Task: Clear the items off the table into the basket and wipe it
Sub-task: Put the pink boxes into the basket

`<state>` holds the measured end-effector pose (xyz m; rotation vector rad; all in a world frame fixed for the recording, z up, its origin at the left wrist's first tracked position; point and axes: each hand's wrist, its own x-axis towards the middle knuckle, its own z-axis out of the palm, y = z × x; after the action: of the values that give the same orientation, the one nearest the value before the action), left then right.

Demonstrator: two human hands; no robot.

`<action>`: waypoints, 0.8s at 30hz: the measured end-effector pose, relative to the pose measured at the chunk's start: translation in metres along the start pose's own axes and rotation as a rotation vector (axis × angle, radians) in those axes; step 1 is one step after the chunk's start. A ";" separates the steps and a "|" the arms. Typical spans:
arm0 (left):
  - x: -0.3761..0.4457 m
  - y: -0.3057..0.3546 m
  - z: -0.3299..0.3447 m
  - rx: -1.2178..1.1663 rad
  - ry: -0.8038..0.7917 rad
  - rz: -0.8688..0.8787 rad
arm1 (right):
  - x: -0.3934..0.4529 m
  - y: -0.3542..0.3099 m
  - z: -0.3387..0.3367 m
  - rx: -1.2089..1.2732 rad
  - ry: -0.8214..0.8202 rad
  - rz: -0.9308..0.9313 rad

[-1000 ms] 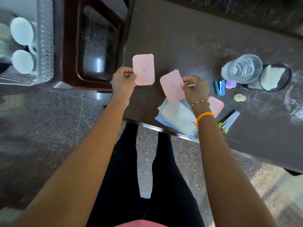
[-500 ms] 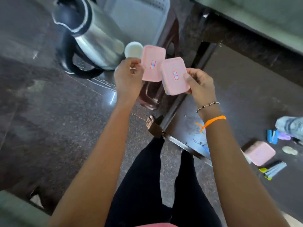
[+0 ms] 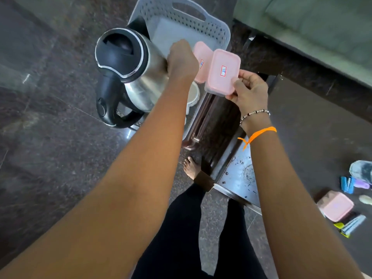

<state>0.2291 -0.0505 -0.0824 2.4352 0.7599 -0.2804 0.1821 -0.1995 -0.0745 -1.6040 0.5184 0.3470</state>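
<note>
My left hand (image 3: pixel 182 59) grips a pink lidded box (image 3: pixel 201 57) at the near edge of the grey perforated basket (image 3: pixel 181 19). My right hand (image 3: pixel 248 87) holds a second pink lidded box (image 3: pixel 222 72) with a small label, just right of the first and overlapping it. The basket stands at the top centre, its floor pale and bare where it shows. On the dark table (image 3: pixel 314 137) at the right lie a third pink box (image 3: pixel 335 206), a blue stapler (image 3: pixel 346 184), a purple item (image 3: pixel 361 185), and a yellow-and-grey item (image 3: pixel 350 226).
A steel kettle (image 3: pixel 128 73) with a black lid and handle stands left of the basket, close to my left hand. A white cup (image 3: pixel 193 95) sits below the boxes. A dark wooden stand (image 3: pixel 213 121) lies between the basket and the table. My foot (image 3: pixel 190 167) is on the floor.
The view has swung left from the table to the basket. Both hands have carried the pink boxes up and away to the basket's edge, beside the kettle.
</note>
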 end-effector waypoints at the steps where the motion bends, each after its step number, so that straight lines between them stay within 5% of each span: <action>1: 0.002 0.001 0.002 -0.001 -0.027 -0.028 | 0.004 0.000 0.002 -0.012 0.004 -0.005; 14: 0.001 0.002 0.009 -0.354 -0.202 -0.264 | 0.045 -0.004 0.047 -0.341 0.041 -0.036; 24: -0.019 -0.006 0.005 -0.235 -0.173 -0.038 | 0.035 0.001 0.044 -0.531 0.049 -0.087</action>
<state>0.2100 -0.0579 -0.0827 2.1468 0.7200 -0.3888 0.2146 -0.1606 -0.0975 -2.1454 0.4099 0.4020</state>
